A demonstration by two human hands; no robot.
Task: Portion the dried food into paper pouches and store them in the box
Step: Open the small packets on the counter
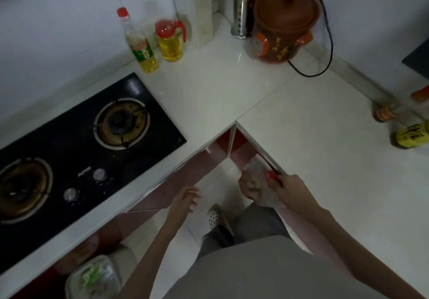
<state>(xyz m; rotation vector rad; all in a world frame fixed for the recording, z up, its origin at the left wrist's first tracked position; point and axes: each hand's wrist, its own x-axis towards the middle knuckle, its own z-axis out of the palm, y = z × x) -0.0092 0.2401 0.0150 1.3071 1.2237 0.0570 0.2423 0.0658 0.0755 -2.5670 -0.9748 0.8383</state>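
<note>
My right hand [289, 188] grips a clear plastic bag [254, 182] with pale dried food in its bottom, and a red strip shows at the bag's top by my fingers. The bag hangs below the counter edge, in front of the inner corner of the L-shaped white counter [301, 140]. My left hand [184, 200] hovers open in front of the pink cabinet doors, left of the bag, fingers spread and holding nothing. No paper pouches or box can be made out.
A black two-burner gas hob [76, 157] fills the left counter. Two oil bottles [148, 43] stand behind it. A brown clay cooker [282, 24] with a black cord sits at the back corner. Sauce bottles [404, 127] stand at the right. A bin with a plastic liner [92, 277] is at floor level.
</note>
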